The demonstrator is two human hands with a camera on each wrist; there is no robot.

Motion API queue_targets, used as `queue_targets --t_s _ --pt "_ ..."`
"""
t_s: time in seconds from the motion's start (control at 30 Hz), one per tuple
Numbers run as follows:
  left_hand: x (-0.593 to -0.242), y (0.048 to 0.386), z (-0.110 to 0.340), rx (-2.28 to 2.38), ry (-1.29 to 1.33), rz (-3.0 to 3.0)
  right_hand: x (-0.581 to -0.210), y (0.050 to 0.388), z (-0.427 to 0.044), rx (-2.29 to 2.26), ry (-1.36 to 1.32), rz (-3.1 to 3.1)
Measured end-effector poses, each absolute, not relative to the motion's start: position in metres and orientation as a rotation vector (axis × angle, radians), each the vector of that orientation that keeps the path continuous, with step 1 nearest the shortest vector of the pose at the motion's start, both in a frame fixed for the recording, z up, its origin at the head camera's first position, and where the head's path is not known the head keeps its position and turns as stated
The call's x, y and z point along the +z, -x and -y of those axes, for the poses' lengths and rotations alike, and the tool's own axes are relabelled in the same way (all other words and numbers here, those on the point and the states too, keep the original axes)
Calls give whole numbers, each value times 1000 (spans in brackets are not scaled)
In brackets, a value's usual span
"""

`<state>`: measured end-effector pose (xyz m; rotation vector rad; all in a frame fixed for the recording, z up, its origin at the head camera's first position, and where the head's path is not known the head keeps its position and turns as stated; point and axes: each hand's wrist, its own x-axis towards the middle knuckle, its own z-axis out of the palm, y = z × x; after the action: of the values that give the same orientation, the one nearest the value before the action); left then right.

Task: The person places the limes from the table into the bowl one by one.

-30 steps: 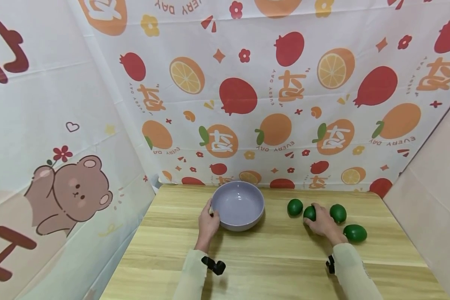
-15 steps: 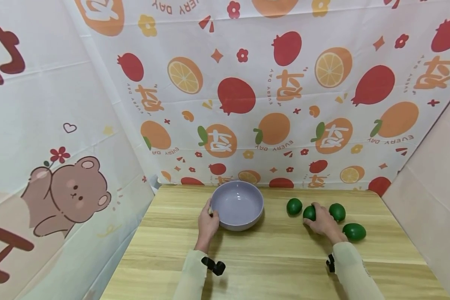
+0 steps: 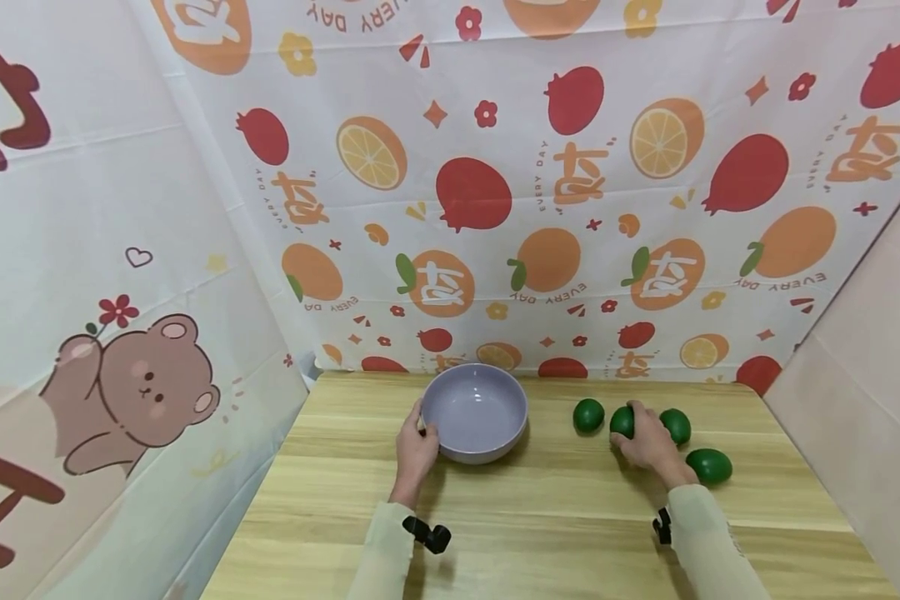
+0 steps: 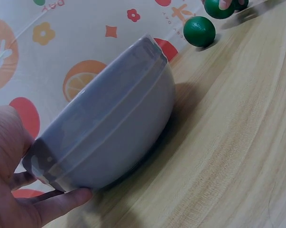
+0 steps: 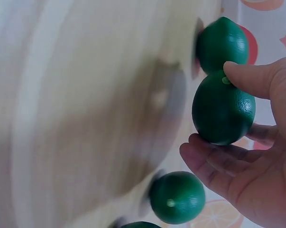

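My left hand (image 3: 416, 451) holds the left side of a grey-purple bowl (image 3: 474, 412) by its rim. In the left wrist view, fingers lie under the bowl's wall (image 4: 114, 118), and the bowl stands on the table. With thumb and fingers, my right hand (image 3: 651, 443) grips a green lime (image 3: 621, 422). The right wrist view has this lime (image 5: 223, 108) just off the tabletop, its shadow apart from it. One lime (image 3: 588, 416) lies to the left of that hand. Another lime (image 3: 675, 427) sits behind it, partly covered, and a third lime (image 3: 709, 466) lies beside the wrist.
The wooden table (image 3: 525, 533) ends at a hanging cloth (image 3: 390, 208) printed with fruit. A second cloth with a bear (image 3: 150, 383) hangs on the left. A pale wall (image 3: 870, 400) closes off the right. Black wrist straps (image 3: 427, 533) sit over the sleeves.
The right hand and the gripped lime have shifted slightly to the right and up. The left hand and the bowl have stayed put.
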<state>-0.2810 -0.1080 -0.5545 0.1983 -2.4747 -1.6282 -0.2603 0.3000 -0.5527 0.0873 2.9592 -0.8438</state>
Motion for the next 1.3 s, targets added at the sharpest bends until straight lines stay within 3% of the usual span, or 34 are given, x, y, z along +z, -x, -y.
queue_targets --t_s 1.3 --pt "-556 281 109 -1609 -189 2492 -485 277 -268 -1001 175 -3155"
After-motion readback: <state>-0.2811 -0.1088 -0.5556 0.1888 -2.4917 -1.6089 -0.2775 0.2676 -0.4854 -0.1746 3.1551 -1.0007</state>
